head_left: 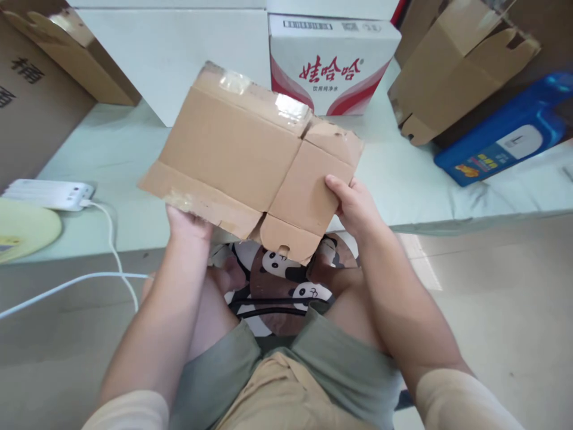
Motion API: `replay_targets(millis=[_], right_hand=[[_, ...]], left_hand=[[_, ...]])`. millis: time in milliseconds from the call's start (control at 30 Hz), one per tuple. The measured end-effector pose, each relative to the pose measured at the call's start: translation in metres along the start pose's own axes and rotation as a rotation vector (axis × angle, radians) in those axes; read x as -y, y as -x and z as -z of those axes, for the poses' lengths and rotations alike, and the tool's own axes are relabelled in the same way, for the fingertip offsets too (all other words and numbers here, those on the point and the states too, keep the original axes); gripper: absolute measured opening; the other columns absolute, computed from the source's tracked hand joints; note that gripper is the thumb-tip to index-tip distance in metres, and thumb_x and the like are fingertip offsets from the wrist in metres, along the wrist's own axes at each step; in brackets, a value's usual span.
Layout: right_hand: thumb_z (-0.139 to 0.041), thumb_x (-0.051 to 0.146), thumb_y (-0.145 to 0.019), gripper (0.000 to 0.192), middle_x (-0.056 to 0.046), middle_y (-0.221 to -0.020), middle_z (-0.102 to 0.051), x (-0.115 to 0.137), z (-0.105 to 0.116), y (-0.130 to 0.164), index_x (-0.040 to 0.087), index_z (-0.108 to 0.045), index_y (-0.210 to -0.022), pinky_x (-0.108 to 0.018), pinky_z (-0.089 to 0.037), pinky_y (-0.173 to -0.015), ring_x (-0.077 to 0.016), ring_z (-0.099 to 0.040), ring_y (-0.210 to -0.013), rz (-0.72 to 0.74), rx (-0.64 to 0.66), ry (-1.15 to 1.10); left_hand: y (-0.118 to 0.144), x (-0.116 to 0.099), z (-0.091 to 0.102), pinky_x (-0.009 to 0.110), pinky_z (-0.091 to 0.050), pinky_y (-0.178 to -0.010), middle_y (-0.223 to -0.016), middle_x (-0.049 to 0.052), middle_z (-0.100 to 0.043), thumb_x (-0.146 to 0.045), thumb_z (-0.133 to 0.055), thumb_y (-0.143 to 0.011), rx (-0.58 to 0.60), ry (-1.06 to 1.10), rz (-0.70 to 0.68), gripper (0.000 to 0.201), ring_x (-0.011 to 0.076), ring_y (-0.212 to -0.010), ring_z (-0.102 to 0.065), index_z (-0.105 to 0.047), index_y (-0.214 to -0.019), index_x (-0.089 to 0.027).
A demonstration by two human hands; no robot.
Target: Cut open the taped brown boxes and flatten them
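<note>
We have the flattened cardboard box [250, 158] up in the middle of the frame, held off the table over our knees, and both hands are on it. Our left hand [188, 224] is closed on the lower left edge, fingers mostly tucked behind the board. Our right hand [353, 206] is clamped on the right panel, thumb lying across the front face. The board's long axis runs from lower left up to upper right, tilted, with the taped flap at the top centre and the small tabbed flap hanging at the bottom centre, between our two grips. That tab sits closer to our right hand than our left. Behind it, upper centre, stands a red-and-white carton [333, 63].
</note>
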State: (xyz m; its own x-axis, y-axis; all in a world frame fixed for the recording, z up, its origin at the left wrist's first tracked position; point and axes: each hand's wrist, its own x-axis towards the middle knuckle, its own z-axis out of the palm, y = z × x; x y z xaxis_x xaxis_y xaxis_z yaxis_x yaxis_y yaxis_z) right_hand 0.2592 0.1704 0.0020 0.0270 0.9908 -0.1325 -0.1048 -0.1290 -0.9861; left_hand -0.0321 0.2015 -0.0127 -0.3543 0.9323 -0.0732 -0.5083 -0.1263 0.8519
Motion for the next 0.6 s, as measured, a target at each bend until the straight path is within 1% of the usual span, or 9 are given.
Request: replay_targets(millis=[67,133,167,233,333,367,433,500,600], right_hand=[[-0.085,0.066,-0.064,0.055,0.002,-0.068,-0.060,0.005,-0.004,0.002,0.021,-0.064,-0.087,-0.023,-0.034,-0.042,-0.0095,-0.047,-0.050,0.002,0.006,-0.043],[-0.087,0.067,-0.063,0.057,0.005,-0.058,-0.053,0.008,-0.007,0.002,0.019,-0.061,-0.077,-0.021,-0.023,-0.036,-0.0044,-0.034,-0.041,-0.025,0.040,-0.054],[-0.088,0.067,-0.061,0.058,0.005,-0.058,-0.054,0.009,-0.008,0.002,0.018,-0.061,-0.076,-0.020,-0.020,-0.035,-0.0032,-0.031,-0.040,-0.047,0.056,-0.054],[-0.090,0.067,-0.058,0.060,0.003,-0.060,-0.060,0.009,-0.011,0.002,0.016,-0.064,-0.078,-0.019,-0.020,-0.033,-0.0025,-0.033,-0.038,-0.085,0.057,-0.055],[-0.091,0.065,-0.058,0.060,0.002,-0.060,-0.063,0.009,-0.014,0.001,0.015,-0.066,-0.080,-0.018,-0.020,-0.030,-0.0021,-0.034,-0.034,-0.088,-0.008,-0.068],[-0.091,0.065,-0.058,0.059,0.003,-0.056,-0.061,0.010,-0.015,0.001,0.015,-0.065,-0.079,-0.017,-0.020,-0.029,-0.0017,-0.032,-0.032,-0.071,-0.045,-0.072],[-0.091,0.064,-0.057,0.059,0.006,-0.051,-0.057,0.014,-0.015,0.001,0.016,-0.065,-0.077,-0.017,-0.022,-0.029,-0.0013,-0.030,-0.029,-0.008,-0.157,-0.072],[-0.093,0.062,-0.054,0.059,0.006,-0.051,-0.057,0.019,-0.012,0.003,0.016,-0.064,-0.076,-0.017,-0.028,-0.030,-0.0026,-0.036,-0.030,0.072,-0.318,-0.050],[-0.093,0.060,-0.053,0.058,0.006,-0.053,-0.058,0.027,0.003,0.012,0.018,-0.060,-0.074,-0.019,-0.037,-0.031,-0.0068,-0.046,-0.034,0.162,-0.560,0.036]], left_hand=[[-0.010,0.000,-0.012,0.042,-0.058,-0.095,-0.095,0.003,-0.078,-0.076,-0.040,-0.095,0.026,0.103,0.073,0.061,0.0282,-0.110,-0.070,-0.070,-0.109,-0.024],[-0.017,0.002,-0.020,0.038,-0.057,-0.088,-0.090,0.004,-0.078,-0.074,-0.040,-0.096,0.015,0.203,0.105,0.059,0.0270,-0.103,-0.071,-0.070,-0.105,-0.024],[-0.020,0.003,-0.022,0.035,-0.057,-0.085,-0.089,0.004,-0.078,-0.074,-0.043,-0.094,-0.008,0.250,0.098,0.057,0.0262,-0.101,-0.071,-0.070,-0.103,-0.024],[-0.025,0.004,-0.025,0.033,-0.056,-0.080,-0.086,0.004,-0.077,-0.073,-0.049,-0.090,-0.056,0.333,0.073,0.052,0.0253,-0.096,-0.070,-0.069,-0.098,-0.024],[-0.031,0.002,-0.027,0.034,-0.057,-0.077,-0.080,0.005,-0.074,-0.057,-0.048,-0.092,-0.041,0.396,0.077,0.037,0.0251,-0.088,-0.070,-0.064,-0.089,-0.024],[-0.033,0.000,-0.026,0.034,-0.056,-0.073,-0.077,0.006,-0.072,-0.051,-0.047,-0.092,-0.045,0.390,0.102,0.032,0.0248,-0.084,-0.070,-0.062,-0.084,-0.023],[-0.037,-0.005,-0.022,0.033,-0.054,-0.064,-0.075,0.008,-0.070,-0.045,-0.045,-0.088,-0.105,0.343,0.189,0.028,0.0234,-0.075,-0.069,-0.059,-0.079,-0.022],[-0.040,-0.008,-0.015,0.033,-0.052,-0.059,-0.077,0.009,-0.069,-0.047,-0.045,-0.086,-0.158,0.280,0.294,0.030,0.0220,-0.071,-0.068,-0.059,-0.078,-0.022],[-0.044,-0.011,-0.002,0.032,-0.052,-0.058,-0.079,0.008,-0.068,-0.050,-0.050,-0.084,-0.120,0.240,0.360,0.029,0.0202,-0.068,-0.067,-0.060,-0.078,-0.023]])
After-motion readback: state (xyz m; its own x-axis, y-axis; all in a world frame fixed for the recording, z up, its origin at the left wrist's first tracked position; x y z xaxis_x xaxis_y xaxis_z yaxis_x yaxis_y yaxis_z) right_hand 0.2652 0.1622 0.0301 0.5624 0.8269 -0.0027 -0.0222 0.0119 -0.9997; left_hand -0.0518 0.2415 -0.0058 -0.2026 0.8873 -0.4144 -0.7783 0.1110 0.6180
